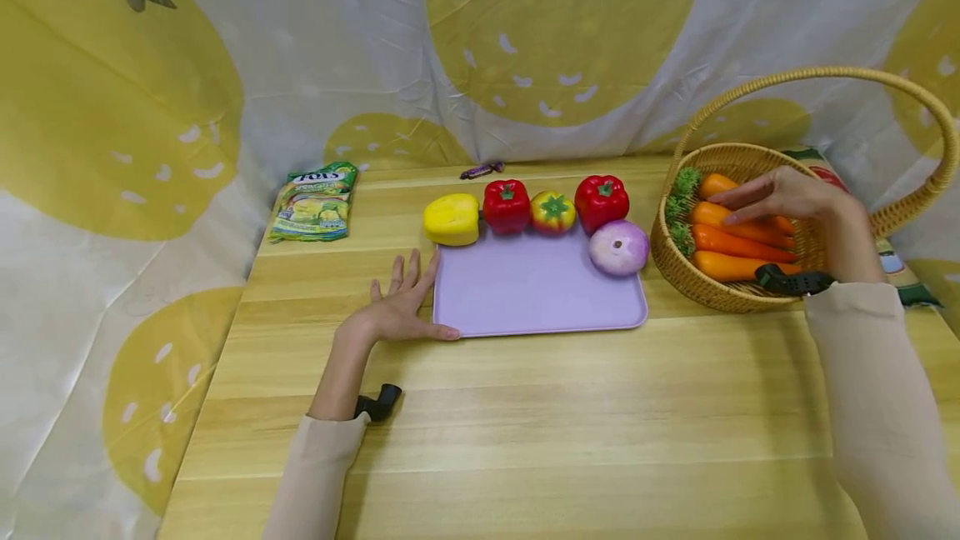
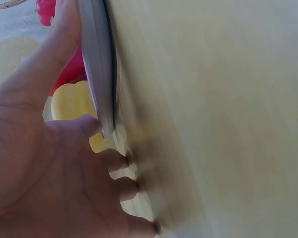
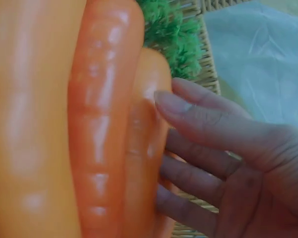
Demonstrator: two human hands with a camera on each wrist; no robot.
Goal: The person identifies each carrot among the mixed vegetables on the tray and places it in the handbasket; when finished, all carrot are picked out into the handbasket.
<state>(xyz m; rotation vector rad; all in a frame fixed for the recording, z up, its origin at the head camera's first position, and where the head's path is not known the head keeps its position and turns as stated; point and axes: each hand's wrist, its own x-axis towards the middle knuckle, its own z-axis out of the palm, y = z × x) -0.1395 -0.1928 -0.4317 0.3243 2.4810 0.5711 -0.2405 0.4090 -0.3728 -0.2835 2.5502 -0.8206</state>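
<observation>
A light purple tray (image 1: 536, 286) lies on the wooden table. My left hand (image 1: 397, 311) rests at its left end with fingers spread, the thumb at the near left corner and the index finger along the side. In the left wrist view, the tray's edge (image 2: 98, 64) runs between thumb and fingers. At the right, a wicker basket (image 1: 667, 273) holds several orange carrots with green tops. My right hand (image 1: 802, 194) reaches inside and pinches a carrot (image 3: 145, 139), thumb on top and the other fingertips hidden behind it. More carrots (image 1: 742, 240) lie alongside.
Along the tray's back stand a yellow pepper (image 1: 452, 220), two red peppers (image 1: 507, 208), a red-yellow tomato-like piece (image 1: 553, 215) and a purple onion (image 1: 618, 248). A green snack packet (image 1: 315, 202) and a small wrapped candy (image 1: 482, 170) lie behind. The basket's tall handle (image 1: 825, 73) arches up.
</observation>
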